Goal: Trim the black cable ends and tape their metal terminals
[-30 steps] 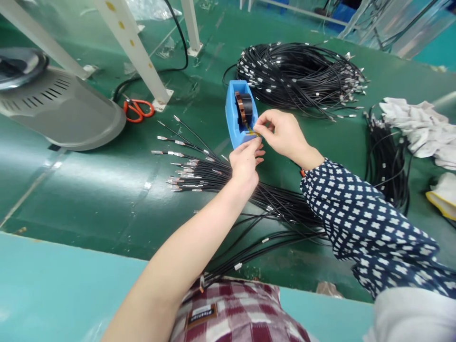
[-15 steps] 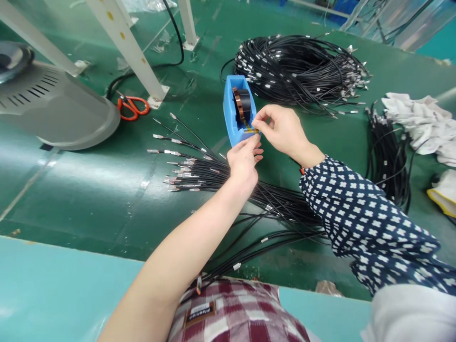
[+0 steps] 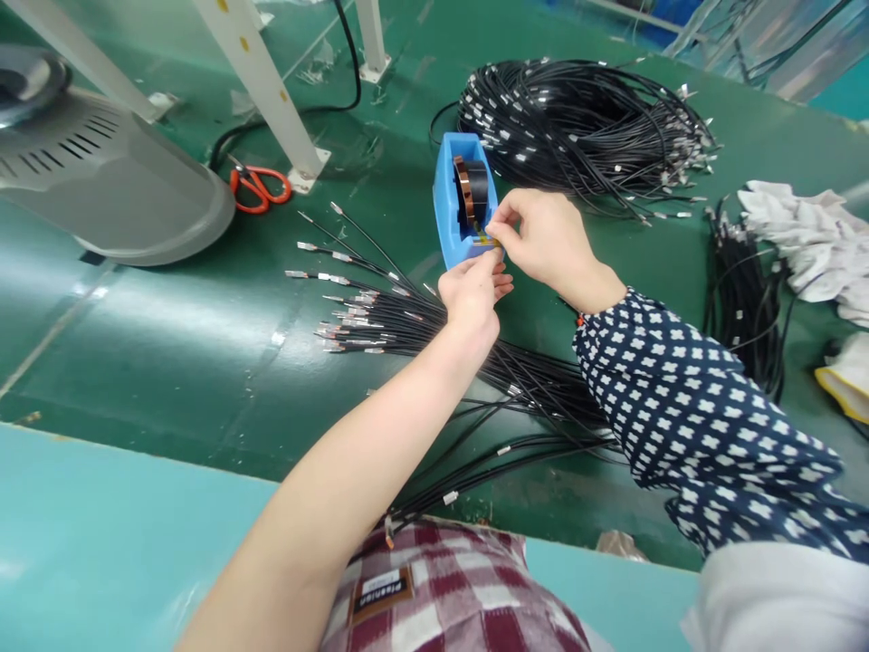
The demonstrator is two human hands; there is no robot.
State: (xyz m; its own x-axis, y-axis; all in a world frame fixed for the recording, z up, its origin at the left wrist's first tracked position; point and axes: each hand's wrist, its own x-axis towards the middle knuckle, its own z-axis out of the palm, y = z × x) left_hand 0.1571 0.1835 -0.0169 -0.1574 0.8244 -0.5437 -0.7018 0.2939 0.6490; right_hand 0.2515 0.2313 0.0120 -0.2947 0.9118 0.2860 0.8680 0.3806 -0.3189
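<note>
A blue tape dispenser (image 3: pixel 444 201) stands on the green surface with a roll of amber tape (image 3: pixel 465 192) in it. My right hand (image 3: pixel 547 243) pinches the tape's free end with thumb and forefinger at the dispenser's front edge. Just below, my left hand (image 3: pixel 470 292) grips the front end of the dispenser, its lower fingers partly curled; the exact contact is hidden by the hand. Under my left forearm runs a bundle of black cables (image 3: pixel 424 328), its silver-tipped ends fanned out to the left.
A large coil of black cables (image 3: pixel 563 118) lies behind the dispenser. Orange-handled scissors (image 3: pixel 262 188) rest by a white table leg (image 3: pixel 272 91), beside a grey machine base (image 3: pixel 149 190). Another cable bundle (image 3: pixel 743 308) and white gloves (image 3: pixel 805 235) lie at the right.
The whole view has shifted slightly, with things sitting a little higher and further right. Both hands stay at the dispenser's front edge, their grip much the same.
</note>
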